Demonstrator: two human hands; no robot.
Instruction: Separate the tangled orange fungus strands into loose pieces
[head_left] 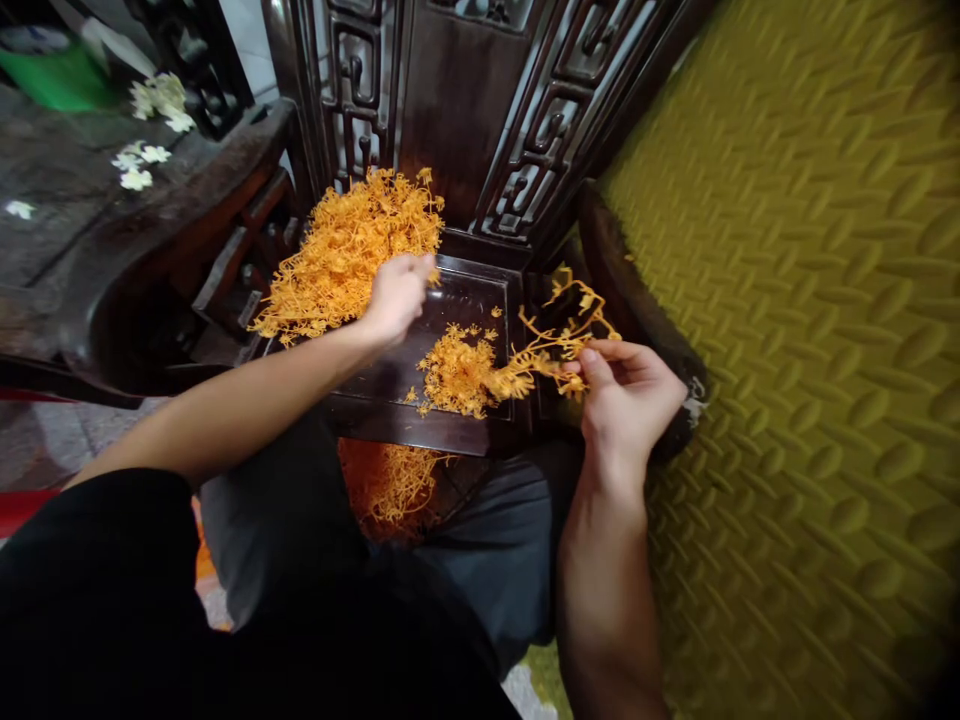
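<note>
Spindly, forked, bright-orange plant stem [541, 350] pinched in the fingers of the right hand [628, 388] over the right edge of a glossy dark-wood seat [474, 288], crumbly orange floret heap [457, 370] on the seat, left hand [399, 297] curled, hold unclear from where I stand, by a feathery orange mound [364, 235] at the seat's back left.

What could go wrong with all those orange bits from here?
The thin orange stem in the right hand might snap. The small pile lies near the front edge of the seat, so bits may spill off. The left hand, close by the large heap, could knock pieces loose.
</note>
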